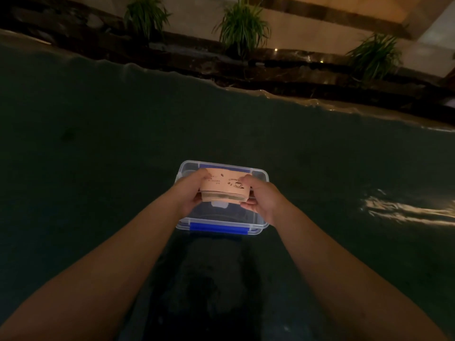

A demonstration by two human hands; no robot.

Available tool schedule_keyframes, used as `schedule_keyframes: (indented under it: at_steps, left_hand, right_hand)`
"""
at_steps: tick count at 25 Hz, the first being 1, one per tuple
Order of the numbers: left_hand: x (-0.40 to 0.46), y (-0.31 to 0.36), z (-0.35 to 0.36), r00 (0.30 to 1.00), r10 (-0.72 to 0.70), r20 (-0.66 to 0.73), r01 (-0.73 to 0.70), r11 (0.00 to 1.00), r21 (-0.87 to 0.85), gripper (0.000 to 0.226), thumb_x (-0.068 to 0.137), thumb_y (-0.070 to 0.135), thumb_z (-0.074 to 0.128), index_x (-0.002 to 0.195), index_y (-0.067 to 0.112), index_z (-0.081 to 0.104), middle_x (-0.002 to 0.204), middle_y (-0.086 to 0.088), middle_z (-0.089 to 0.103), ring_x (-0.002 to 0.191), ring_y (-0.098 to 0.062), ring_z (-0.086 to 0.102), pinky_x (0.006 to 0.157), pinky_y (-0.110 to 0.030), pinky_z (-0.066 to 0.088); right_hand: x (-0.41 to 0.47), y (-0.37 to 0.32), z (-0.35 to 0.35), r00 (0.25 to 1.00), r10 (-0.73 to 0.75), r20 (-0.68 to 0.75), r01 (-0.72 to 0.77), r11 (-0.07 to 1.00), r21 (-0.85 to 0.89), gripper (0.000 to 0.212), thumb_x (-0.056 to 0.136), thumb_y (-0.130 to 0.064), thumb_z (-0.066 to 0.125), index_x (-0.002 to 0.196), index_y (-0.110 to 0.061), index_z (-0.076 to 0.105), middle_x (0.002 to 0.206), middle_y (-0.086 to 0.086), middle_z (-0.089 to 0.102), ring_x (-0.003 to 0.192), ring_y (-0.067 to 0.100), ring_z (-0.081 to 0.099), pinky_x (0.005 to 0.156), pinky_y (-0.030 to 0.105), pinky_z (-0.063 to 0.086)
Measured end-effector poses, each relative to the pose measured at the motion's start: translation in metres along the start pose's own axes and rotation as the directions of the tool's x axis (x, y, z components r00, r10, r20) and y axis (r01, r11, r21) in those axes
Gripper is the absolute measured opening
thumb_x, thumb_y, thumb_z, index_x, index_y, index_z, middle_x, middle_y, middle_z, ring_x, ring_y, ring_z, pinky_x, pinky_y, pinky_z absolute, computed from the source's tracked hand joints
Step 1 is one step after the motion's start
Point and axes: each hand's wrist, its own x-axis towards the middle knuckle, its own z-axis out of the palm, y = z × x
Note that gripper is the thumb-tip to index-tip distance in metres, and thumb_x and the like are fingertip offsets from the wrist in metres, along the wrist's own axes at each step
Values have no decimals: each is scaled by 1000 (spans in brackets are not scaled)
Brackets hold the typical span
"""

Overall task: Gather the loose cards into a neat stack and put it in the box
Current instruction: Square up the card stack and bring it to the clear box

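Gripping a squared pink card stack (pixel 222 187) above the clear box (pixel 221 222), both hands.

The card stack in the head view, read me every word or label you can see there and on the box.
"COFFEE": on the top card of the card stack, above a cup drawing; the last letter is partly hidden.
Small print on the card's left: too blurred to read.
Clear box: no text visible.

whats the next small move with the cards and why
Probably lower the stack of cards straight down into the clear box. Both hands, left and right, already hold it squared up right over the open box, with no loose cards in sight.
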Motion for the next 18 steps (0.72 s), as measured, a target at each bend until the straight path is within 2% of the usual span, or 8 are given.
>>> schedule_keyframes:
  at_steps: [2,7,10,12,16,18]
  left_hand:
    - [6,-5,5,999,-25,-25,25,1000,8,17,101,23,63,117,18,68,107,-13,80,99,-29,77,91,-46,63]
    - [19,-10,12,993,-86,-78,86,996,-5,13,105,27,58,112,19,66,103,-11,77,91,-27,76,70,-39,61]
    - [26,-11,11,987,-107,-124,105,994,-22,11,105,30,59,106,21,64,103,-11,75,95,-28,73,83,-45,61]
    - [28,-11,8,982,-122,-143,121,993,-17,11,105,31,58,102,22,63,104,-11,74,97,-29,72,86,-47,59]
    - [31,-15,2,977,-128,-172,135,990,34,16,103,36,60,112,24,65,110,-12,75,101,-31,73,93,-50,60]
    - [31,-16,1,975,-127,-182,137,990,45,16,103,37,60,111,24,65,112,-11,75,103,-31,72,97,-52,59]
  right_hand:
    - [11,7,3,999,33,-12,-33,999,-1,26,103,-32,63,125,-18,69,114,6,81,109,23,76,100,40,60]
    - [35,19,7,995,93,-32,-93,996,-6,28,103,-34,63,126,-19,68,113,7,82,107,23,77,86,36,61]
    - [44,22,11,994,104,-38,-105,994,-20,26,102,-34,65,125,-22,68,112,5,82,106,22,78,88,36,62]
    - [48,23,12,994,105,-38,-106,994,-29,26,101,-34,67,124,-23,68,112,5,82,106,21,78,90,37,62]
    - [50,26,15,995,99,-28,-101,994,-49,23,101,-32,66,123,-23,68,115,5,81,109,22,76,98,41,61]
    - [50,27,17,995,93,-38,-95,993,-64,24,101,-32,66,124,-22,67,116,5,80,110,23,75,99,41,61]
